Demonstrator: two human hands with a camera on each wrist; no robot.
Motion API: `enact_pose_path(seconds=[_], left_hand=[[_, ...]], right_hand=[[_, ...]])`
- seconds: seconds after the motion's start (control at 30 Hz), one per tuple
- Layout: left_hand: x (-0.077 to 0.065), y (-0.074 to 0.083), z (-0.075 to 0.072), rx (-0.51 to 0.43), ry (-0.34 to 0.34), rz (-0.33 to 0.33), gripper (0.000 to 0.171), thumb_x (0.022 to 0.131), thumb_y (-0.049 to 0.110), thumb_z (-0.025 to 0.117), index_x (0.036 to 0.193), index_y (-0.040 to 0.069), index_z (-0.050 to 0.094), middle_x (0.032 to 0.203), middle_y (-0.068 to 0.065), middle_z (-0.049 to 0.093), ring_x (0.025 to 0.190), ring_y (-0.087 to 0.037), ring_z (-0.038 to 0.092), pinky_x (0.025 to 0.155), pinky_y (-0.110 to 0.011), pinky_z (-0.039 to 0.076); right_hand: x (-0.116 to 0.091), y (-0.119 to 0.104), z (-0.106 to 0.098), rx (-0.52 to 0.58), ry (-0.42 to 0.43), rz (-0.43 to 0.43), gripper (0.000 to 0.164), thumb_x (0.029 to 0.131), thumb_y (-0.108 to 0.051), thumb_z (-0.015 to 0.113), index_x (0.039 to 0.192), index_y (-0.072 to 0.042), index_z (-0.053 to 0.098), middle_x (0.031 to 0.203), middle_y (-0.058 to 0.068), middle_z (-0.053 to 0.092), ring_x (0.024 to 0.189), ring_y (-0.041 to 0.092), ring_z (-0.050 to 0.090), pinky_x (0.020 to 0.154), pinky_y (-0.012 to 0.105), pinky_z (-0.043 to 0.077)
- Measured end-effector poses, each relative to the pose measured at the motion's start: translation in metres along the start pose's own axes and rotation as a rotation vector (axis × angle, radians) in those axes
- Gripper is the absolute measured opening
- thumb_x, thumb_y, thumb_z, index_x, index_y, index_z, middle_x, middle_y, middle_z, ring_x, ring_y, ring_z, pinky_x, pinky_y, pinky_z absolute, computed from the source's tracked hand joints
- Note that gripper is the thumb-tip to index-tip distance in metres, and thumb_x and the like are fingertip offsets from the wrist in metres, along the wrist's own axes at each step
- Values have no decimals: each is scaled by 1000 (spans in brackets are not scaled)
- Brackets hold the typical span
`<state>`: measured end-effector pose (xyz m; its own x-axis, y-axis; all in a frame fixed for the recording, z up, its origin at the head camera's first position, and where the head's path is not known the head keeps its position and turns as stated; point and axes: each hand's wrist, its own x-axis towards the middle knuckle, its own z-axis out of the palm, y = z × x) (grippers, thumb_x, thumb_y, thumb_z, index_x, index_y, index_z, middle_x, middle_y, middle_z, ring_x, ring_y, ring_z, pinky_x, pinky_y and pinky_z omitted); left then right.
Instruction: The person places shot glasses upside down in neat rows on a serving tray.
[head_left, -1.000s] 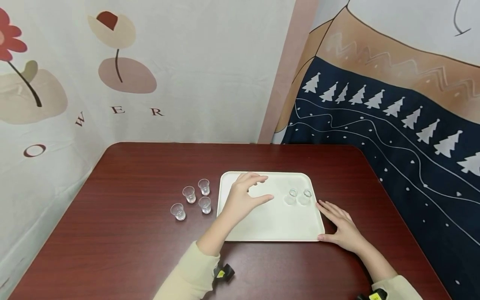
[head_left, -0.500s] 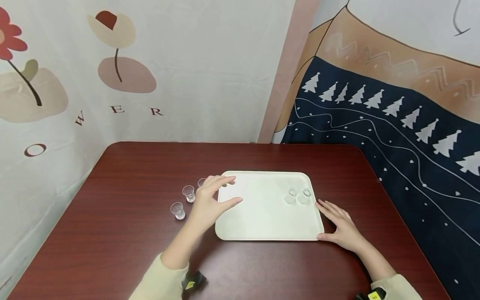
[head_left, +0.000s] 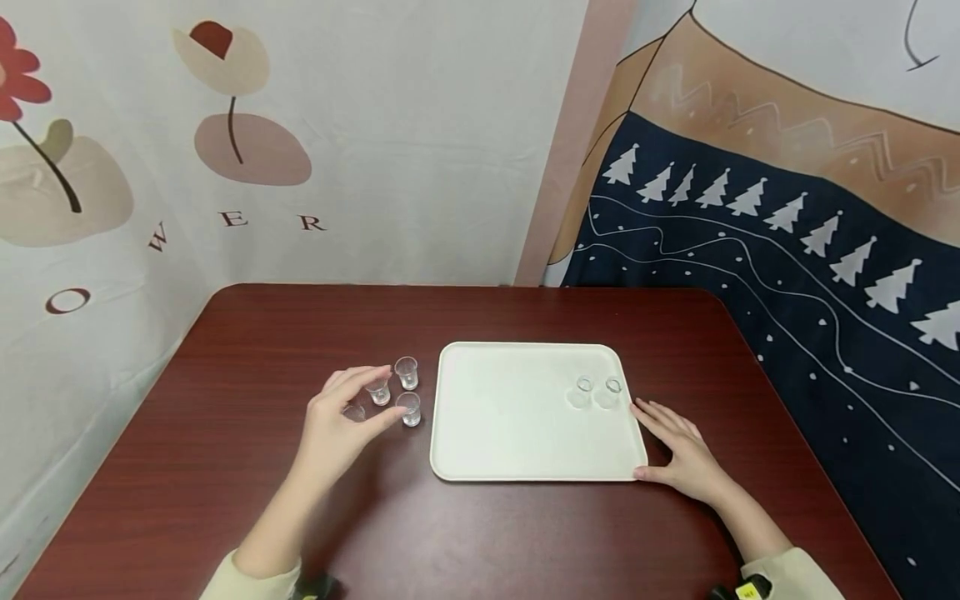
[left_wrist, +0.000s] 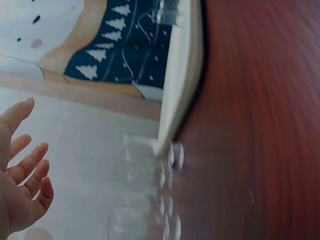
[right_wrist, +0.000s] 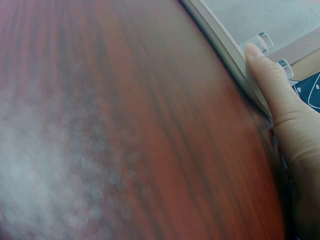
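Observation:
My left hand is held at the cluster of small clear shot glasses on the left, thumb and fingers spread apart with nothing gripped. Beyond its fingertips stands one shot glass, with another shot glass right at the thumb tip. The hand partly hides the other glasses of the cluster. In the left wrist view the glasses look blurred, off to the side of the palm. My right hand rests against the right edge of the cream tray, fingers extended. Two glasses stand upside down on the tray's right side.
Everything stands on a dark red wooden table with rounded far corners. Behind it hang a pale printed curtain and a navy cloth with trees.
My left hand has moved left, from over the tray to the shot glasses beside it, its fingers still apart. My right hand has stayed at the tray's edge.

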<state>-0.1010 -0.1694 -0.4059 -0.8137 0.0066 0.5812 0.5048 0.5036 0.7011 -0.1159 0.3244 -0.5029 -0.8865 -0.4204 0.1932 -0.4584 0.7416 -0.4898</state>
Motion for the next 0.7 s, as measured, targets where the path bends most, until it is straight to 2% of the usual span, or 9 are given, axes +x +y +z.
enact_pose_path(seconds=[0.07, 0.3, 0.53, 0.7], left_hand=[[-2, -6, -8, 17, 4, -10, 55, 59, -1, 89, 110, 3, 70, 103, -5, 68, 92, -18, 53, 69, -14, 39], [-12, -31, -28, 76, -42, -68, 56, 61, 1, 88, 114, 8, 69, 102, -2, 67, 91, -11, 53, 67, -20, 40], [-22, -59, -37, 68, -146, -176, 57, 65, 6, 88, 118, 8, 67, 109, -1, 65, 93, -15, 53, 70, -22, 39], [-28, -73, -40, 62, -200, -212, 55, 68, 8, 86, 119, 5, 65, 106, -6, 67, 94, -19, 53, 68, -25, 40]], right_hand=[[0, 0, 0, 0, 1, 2, 96, 66, -46, 83, 147, -17, 40, 147, 19, 37, 134, 41, 26, 97, 63, 17], [0, -1, -1, -1, 1, 7, 96, 66, -47, 83, 147, -18, 40, 147, 15, 38, 133, 42, 25, 96, 63, 17], [0, -2, -1, -2, -2, 12, 96, 66, -47, 83, 147, -18, 40, 147, 16, 38, 134, 42, 25, 97, 63, 17], [0, -2, -1, -6, 1, 10, 96, 66, -47, 83, 147, -17, 40, 147, 17, 38, 133, 42, 26, 97, 63, 17]])
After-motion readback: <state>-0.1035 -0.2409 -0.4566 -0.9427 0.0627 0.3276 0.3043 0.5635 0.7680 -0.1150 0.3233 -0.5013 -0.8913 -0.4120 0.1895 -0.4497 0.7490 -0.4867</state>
